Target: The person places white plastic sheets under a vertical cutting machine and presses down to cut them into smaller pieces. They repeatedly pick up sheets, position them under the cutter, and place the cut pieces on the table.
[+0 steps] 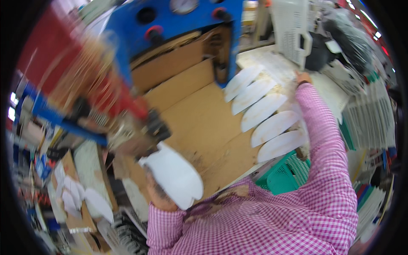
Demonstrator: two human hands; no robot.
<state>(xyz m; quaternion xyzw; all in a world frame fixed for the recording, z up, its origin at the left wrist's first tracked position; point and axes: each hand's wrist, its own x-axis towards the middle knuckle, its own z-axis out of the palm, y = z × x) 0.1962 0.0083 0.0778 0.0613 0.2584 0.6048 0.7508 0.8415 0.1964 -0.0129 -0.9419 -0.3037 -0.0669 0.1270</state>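
Observation:
My left hand [158, 196] is closed on the edge of a white insole-shaped piece [176, 172]. The piece has a notched lower end that looks like two overlapping layers, and its top end meets a blurred metal machine head [138, 131]. My right arm stretches far to the right, and my right hand [303, 78] rests by a pale board [272, 61] beside a white plastic crate; its fingers are small and partly hidden. Between my arms, several white insole-shaped pieces [263, 111] lie overlapping in a slanted row along the cardboard's right side.
A blue machine frame [187, 21] with a gauge and red-collared knobs stands ahead over the cardboard-covered bench [191, 123]. The white crate [292, 32] stands at far right. A green basket [287, 174] sits below the bench edge. More white pieces [73, 195] lie at left.

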